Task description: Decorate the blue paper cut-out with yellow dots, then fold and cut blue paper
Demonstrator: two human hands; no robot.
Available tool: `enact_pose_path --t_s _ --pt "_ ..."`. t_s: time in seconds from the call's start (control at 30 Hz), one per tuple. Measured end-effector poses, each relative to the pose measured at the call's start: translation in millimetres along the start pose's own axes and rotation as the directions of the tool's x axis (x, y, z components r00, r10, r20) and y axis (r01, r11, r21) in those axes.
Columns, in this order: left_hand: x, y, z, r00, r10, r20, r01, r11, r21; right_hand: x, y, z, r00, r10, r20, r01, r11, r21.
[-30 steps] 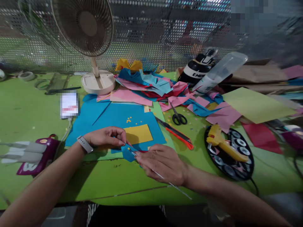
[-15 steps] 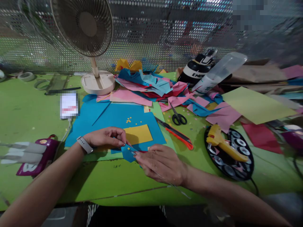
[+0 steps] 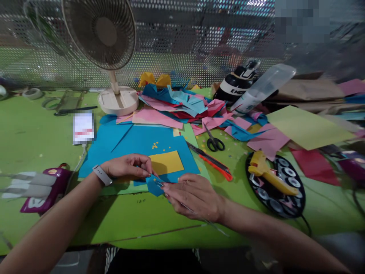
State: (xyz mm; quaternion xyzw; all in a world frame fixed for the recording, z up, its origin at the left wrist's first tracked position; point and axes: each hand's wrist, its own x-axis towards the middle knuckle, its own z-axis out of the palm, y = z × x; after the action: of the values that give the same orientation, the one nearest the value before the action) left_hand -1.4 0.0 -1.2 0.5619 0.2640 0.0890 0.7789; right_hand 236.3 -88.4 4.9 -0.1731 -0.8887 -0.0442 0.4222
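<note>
My left hand [image 3: 132, 166], wearing a watch, pinches the edge of a small blue paper piece [image 3: 153, 189] between thumb and fingers. My right hand [image 3: 195, 196] is closed around thin metal tweezers [image 3: 158, 183]. Their tips touch or hover just above the blue piece, by a tiny yellow bit; I cannot tell whether they grip it. The far ends of the tweezers stick out below my right wrist. Behind the hands, a yellow paper rectangle [image 3: 168, 162] rests on a large blue sheet [image 3: 142, 140], with several tiny yellow paper squares [image 3: 154, 145] scattered above it.
An orange utility knife [image 3: 215, 165] and black scissors [image 3: 215, 142] lie right of the sheets. Further right, a yellow glue gun [image 3: 268, 175] rests on a round black tray [image 3: 251, 198]. Paper scraps [image 3: 182, 101], a fan [image 3: 118, 101] and bottles [image 3: 234, 85] line the back.
The tweezers' tips have shifted slightly left over the blue piece, closer to the yellow bit. My left hand keeps its pinch in the same place.
</note>
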Motion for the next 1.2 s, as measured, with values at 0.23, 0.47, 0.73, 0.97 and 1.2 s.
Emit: enact_pose_path --t_s 0.23,0.47,0.73,0.97,1.2 --pt "-4 6 0.4 0.999 0.012 -0.038 -0.013 1.0 -0.024 2 10 -7 0.938 0.344 -0.029 -0.342 0.938 0.05" --pt "-6 16 2.9 0.972 0.165 -0.169 -0.15 0.984 0.095 6 22 -3 0.729 0.635 0.255 -0.682 0.645 0.344" --pt "-1 16 18.5 0.956 0.092 -0.278 -0.1 0.995 -0.017 8 31 -16 0.71 0.651 0.27 -0.704 0.633 0.322" --pt "6 9 28.3 0.944 0.049 -0.327 -0.095 0.987 -0.126 7 32 -13 0.697 0.664 0.271 -0.713 0.601 0.361" --pt "7 10 28.0 0.939 0.057 -0.339 -0.101 0.989 -0.112 8 36 -17 0.734 0.661 0.158 -0.678 0.703 0.214"
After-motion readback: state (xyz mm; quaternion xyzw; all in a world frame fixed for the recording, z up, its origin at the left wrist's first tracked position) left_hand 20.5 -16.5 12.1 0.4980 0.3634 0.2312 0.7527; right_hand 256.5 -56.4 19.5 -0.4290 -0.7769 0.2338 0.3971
